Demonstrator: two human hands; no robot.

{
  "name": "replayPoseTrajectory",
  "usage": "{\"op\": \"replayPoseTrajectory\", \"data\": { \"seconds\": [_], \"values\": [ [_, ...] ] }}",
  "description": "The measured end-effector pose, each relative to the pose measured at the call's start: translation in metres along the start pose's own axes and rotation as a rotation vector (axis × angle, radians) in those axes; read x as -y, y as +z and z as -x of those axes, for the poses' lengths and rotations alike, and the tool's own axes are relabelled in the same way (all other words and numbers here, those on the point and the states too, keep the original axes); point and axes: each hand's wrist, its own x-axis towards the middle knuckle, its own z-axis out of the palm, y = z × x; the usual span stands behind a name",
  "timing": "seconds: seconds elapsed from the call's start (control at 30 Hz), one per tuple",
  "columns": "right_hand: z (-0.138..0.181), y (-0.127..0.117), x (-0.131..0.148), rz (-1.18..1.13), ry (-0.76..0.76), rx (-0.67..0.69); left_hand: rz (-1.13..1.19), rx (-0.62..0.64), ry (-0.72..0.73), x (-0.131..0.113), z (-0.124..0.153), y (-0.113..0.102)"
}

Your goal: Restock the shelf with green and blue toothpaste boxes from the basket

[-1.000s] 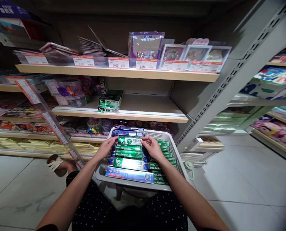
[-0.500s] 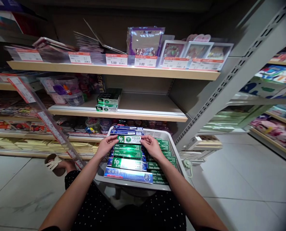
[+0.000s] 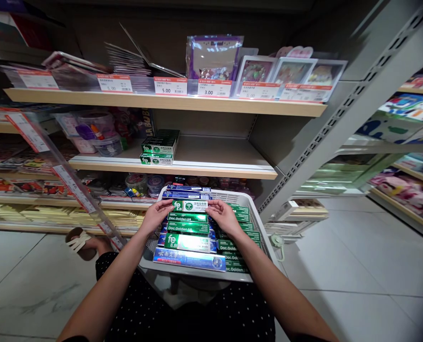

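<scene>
At the basket [image 3: 229, 195], hands [image 3: 155, 217] [image 3: 224, 216] pinch a glossy green-and-white box [image 3: 190, 206], seemingly by its ends.

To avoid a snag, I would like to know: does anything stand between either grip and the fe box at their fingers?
Nothing visible does: the left grip and the right grip touch opposite ends of the fe box.

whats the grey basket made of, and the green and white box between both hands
The grey rectangular basket looks like moulded plastic with a satin finish: smooth rounded rim, perforated wall. The green and white oblong box is probably thin printed cardboard, slightly glossy: flat faces, crisp edges. A plastic coating is possible.
</scene>
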Motion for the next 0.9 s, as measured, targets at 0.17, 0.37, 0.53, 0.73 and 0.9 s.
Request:
{"op": "replayPoseTrajectory", "data": {
  "seconds": [0.17, 0.37, 0.53, 0.73, 0.9],
  "values": [
    [0.000, 0.000, -0.001, -0.009, -0.001, -0.005, 0.018, 0.026, -0.001, 0.003, -0.001, -0.001],
    [0.001, 0.002, -0.001, -0.028, -0.043, 0.003, 0.098, 0.011, 0.017, 0.006, -0.004, 0.000],
    [-0.002, 0.006, 0.007, 0.000, -0.087, -0.017, 0.138, 0.013, 0.059, -0.001, -0.010, -0.002],
    [-0.032, 0.017, 0.027, 0.014, -0.161, -0.034, 0.091, -0.058, 0.198, -0.026, -0.024, -0.007],
    [-0.088, 0.050, 0.058, -0.050, -0.245, -0.091, 0.018, -0.226, 0.407, -0.066, -0.057, -0.025]
  ]
}}
